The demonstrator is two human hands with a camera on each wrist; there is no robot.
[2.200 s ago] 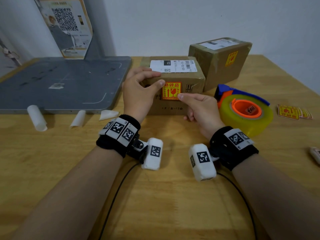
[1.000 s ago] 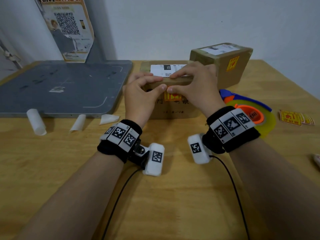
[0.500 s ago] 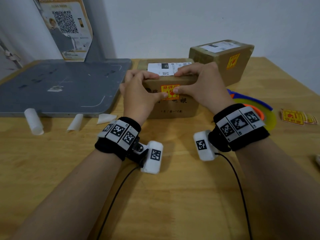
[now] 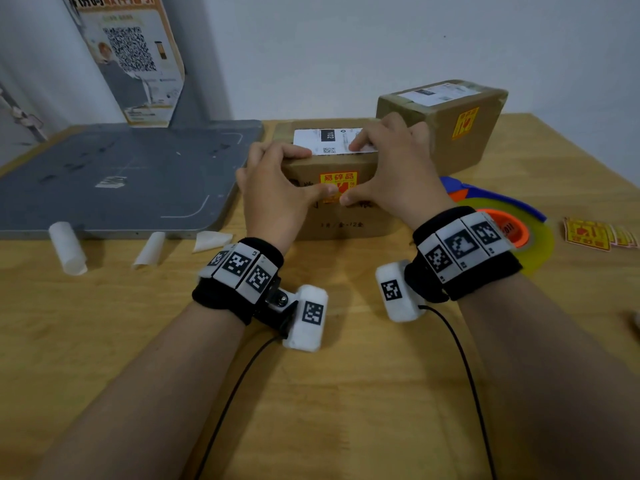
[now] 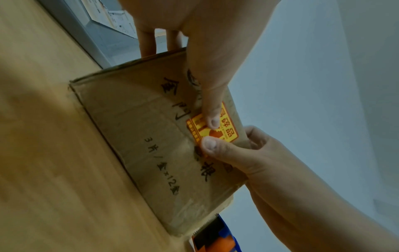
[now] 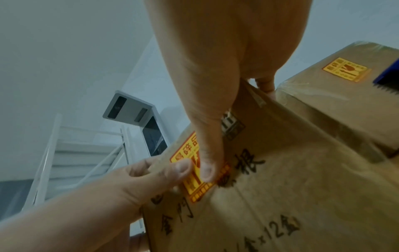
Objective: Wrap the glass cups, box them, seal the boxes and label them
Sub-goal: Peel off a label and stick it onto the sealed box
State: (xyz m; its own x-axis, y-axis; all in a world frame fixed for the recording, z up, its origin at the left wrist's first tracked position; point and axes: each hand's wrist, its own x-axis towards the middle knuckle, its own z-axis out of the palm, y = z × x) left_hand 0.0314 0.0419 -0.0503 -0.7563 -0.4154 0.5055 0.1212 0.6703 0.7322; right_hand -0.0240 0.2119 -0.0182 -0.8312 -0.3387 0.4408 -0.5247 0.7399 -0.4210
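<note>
The near box (image 4: 341, 216) stands on the bench (image 4: 311, 393). Left hand (image 4: 273, 199) and right hand (image 4: 391, 174) each hold a grip on its top edge, thumbs pressing the fragile sticker (image 4: 337, 183). Labelling appears complete; the next move calls for releasing and setting the box aside.

At frame centre, the box's (image 4: 346, 223) white label (image 4: 329, 142) reads "102", its yellow sticker (image 4: 337, 180) "易碎品", its printed side "×12".

Dim, soft shadows; wrist views blurry, distorted.
</note>
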